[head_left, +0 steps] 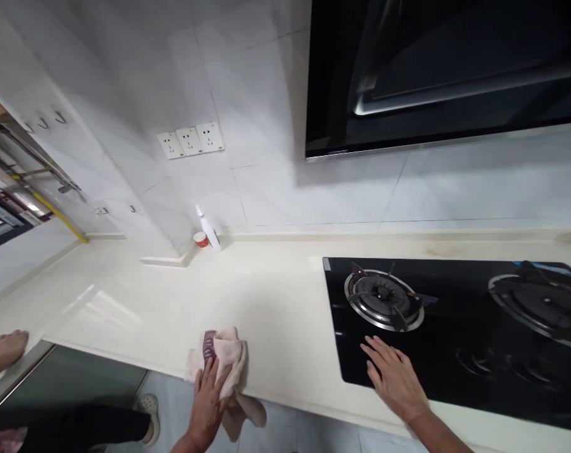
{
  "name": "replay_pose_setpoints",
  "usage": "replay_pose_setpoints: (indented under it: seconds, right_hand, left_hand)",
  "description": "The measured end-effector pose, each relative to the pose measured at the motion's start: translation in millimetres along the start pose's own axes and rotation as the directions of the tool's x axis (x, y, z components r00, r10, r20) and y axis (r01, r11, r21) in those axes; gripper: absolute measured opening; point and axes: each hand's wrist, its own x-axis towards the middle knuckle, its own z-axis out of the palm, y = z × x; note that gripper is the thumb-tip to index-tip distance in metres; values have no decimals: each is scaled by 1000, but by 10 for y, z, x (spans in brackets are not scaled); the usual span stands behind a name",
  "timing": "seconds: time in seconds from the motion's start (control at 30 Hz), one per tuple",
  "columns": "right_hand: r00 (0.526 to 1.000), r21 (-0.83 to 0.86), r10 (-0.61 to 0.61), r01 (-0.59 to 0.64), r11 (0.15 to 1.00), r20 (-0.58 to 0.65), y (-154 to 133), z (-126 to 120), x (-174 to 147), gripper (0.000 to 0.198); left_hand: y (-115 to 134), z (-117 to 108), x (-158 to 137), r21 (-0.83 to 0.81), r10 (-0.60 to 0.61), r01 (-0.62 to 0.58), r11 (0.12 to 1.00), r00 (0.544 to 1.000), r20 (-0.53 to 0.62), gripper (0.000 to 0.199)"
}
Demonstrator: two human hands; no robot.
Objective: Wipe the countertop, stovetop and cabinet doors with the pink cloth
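Observation:
My left hand (207, 402) lies palm down on a pale pink cloth (229, 350), its fingers stretched out over the fabric. The cloth is bunched near the front edge of the white countertop (285, 314), shows a purple patch, and partly hangs over the edge. My right hand (399, 380) is open, fingers apart, at the front left part of the black gas hob (448, 358). It holds nothing, and its fingertips are just in front of the left burner (383, 298).
A white bottle (209, 231) and a small red cup (201, 240) stand by the wall. A range hood (446, 82) overhangs the hob. Another person's hand (11, 347) rests on the counter at far left; their shoe (149, 416) shows below. Wall sockets (191, 139) are above.

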Motion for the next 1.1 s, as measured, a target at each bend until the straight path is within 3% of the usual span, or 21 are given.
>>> replay_pose_setpoints:
  seconds: [0.2, 0.47, 0.6, 0.73, 0.83, 0.93, 1.0, 1.1]
  right_hand:
    - [1000, 10, 0, 0, 1000, -7, -16, -33, 18, 39]
    - [1000, -6, 1, -1, 1000, 12, -49, -130, 57, 38]
    - [1000, 5, 7, -7, 1000, 17, -55, -136, 62, 37]
    - [1000, 28, 23, -23, 999, 16, -61, -144, 71, 37]
    - [1000, 34, 24, -24, 999, 16, -63, -156, 79, 37]
    - [1000, 25, 18, -19, 1000, 16, -64, -156, 82, 38]
    - [1000, 23, 22, -22, 999, 13, -66, -151, 82, 38]
    - [999, 30, 36, -37, 999, 15, -74, -146, 83, 38]
  left_hand:
    - [355, -156, 308, 15, -182, 181, 983, 983, 40, 54]
    - [673, -416, 1276, 48, -337, 334, 941, 922, 192, 60]
    - [961, -438, 1825, -18, -323, 336, 942, 917, 233, 63]
    - [1561, -397, 2135, -150, -127, 162, 975, 967, 220, 63]
    - [2098, -365, 2046, -280, 91, -50, 959, 987, 136, 64]
    - [2460, -351, 1733, -364, 265, -232, 902, 963, 41, 68]
    - [2522, -356, 1485, -389, 339, -310, 867, 941, 7, 70]
    - [2343, -380, 1174, -392, 416, -385, 836, 910, -6, 68]
